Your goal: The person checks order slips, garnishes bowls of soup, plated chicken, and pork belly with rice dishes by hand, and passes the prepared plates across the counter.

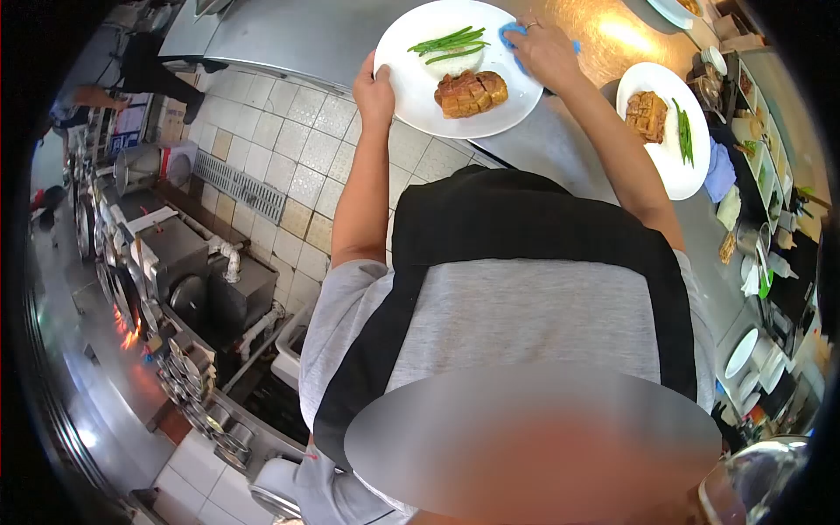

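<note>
My left hand grips the left rim of a white plate, its thumb over the edge. On this plate lie green beans, a white mound under them and a browned, scored piece of meat. My right hand presses a blue cloth against the plate's upper right rim. To the right, a second white plate holds similar meat and green beans; neither hand touches it.
A steel counter runs along the top. Food containers and a purple-blue cloth are at the right. Stove flames burn at the left. Another person stands at the upper left.
</note>
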Demonstrator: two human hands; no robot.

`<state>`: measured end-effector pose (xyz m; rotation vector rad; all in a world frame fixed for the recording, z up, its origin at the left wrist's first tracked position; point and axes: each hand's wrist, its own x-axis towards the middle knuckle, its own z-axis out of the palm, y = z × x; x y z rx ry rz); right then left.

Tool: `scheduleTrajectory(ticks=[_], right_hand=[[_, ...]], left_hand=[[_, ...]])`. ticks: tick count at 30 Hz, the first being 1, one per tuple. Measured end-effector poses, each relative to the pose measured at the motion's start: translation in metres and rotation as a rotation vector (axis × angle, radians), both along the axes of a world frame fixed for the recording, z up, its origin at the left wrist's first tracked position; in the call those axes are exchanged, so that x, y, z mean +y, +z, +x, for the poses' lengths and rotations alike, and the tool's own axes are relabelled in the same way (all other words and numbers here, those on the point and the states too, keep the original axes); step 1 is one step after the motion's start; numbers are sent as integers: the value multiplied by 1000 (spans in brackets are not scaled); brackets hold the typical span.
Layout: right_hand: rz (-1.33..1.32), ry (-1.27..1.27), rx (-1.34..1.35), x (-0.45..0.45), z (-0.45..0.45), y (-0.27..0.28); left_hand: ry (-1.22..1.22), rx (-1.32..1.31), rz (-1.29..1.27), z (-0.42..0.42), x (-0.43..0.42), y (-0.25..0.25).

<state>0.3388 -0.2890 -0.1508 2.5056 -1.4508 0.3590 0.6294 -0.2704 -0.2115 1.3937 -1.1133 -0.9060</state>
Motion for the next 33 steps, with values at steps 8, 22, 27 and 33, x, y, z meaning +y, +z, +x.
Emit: scheduleTrajectory(ticks=[8,22,27,33], right_hand=[[253,223,-131,1,-10,-7],[410,225,63,31,-6,16],[605,109,-183,10,-54,40],[666,-188,-605,-33,-80,-16]], left_hand=[[-31,46,4,-6,-4,6],[-151,-78,61,-3,-36,13],[-41,91,-10,3,-37,9],[121,-221,-21,-31,60,30]])
